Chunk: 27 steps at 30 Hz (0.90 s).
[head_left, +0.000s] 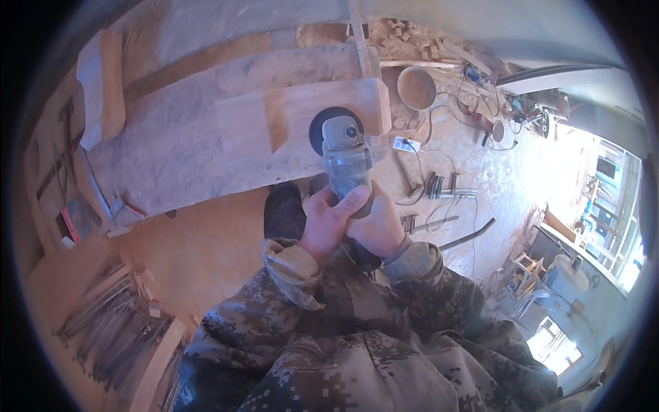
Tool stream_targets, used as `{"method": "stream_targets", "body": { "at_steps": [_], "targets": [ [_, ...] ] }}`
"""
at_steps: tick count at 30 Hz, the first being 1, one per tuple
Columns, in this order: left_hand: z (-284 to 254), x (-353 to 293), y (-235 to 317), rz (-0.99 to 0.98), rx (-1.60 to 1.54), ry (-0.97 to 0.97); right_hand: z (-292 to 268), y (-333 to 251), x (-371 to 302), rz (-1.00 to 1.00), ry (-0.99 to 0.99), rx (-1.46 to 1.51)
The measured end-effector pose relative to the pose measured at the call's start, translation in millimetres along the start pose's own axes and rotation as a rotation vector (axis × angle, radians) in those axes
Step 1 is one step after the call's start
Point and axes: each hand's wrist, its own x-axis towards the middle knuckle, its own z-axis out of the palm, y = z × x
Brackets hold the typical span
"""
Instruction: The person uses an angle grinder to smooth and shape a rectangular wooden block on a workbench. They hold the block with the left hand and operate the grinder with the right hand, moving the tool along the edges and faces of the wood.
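Both of my hands are wrapped round the body of a dusty grey angle grinder (347, 163). My left hand (324, 225) grips its left side, and my right hand (379, 223) closes round the right side near the rear. A dark round disc (318, 132) on the grinder's head lies over the right end of a pale wooden board (312, 97); whether it touches the wood is hard to tell. This board lies on a long, dust-covered workbench (171, 161). Its right end has a rounded corner, and a darker brown patch shows left of the disc.
A curved wooden piece (103, 89) stands at the bench's far left. Several long metal bars (113, 333) lie at lower left. Right of the bench are a round basin (417, 88), a white power strip (406, 144), loose cords and metal clamps (449, 187). Wood offcuts (412, 42) are piled behind.
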Motion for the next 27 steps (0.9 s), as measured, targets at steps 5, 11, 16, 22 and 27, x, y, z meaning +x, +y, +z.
{"method": "stream_targets", "body": {
  "at_steps": [5,11,16,22,27],
  "targets": [
    [9.1,1.5,12.4,-0.014,0.074,0.028,-5.0,-22.1,-3.1,0.060,0.025,-0.065],
    [1.9,3.0,27.8,-0.040,0.061,0.068,4.1,-5.4,16.5,0.079,-0.012,-0.075],
    [-0.3,0.0,20.0,0.026,0.126,0.080,8.4,11.9,12.6,0.026,0.019,-0.068],
    [-6.0,10.4,33.6,-0.027,0.096,0.077,10.8,0.0,24.0,0.044,0.003,-0.030],
    [-2.5,3.9,18.7,0.015,0.151,0.130,11.7,13.3,16.2,-0.003,0.041,-0.064]
  ]
}}
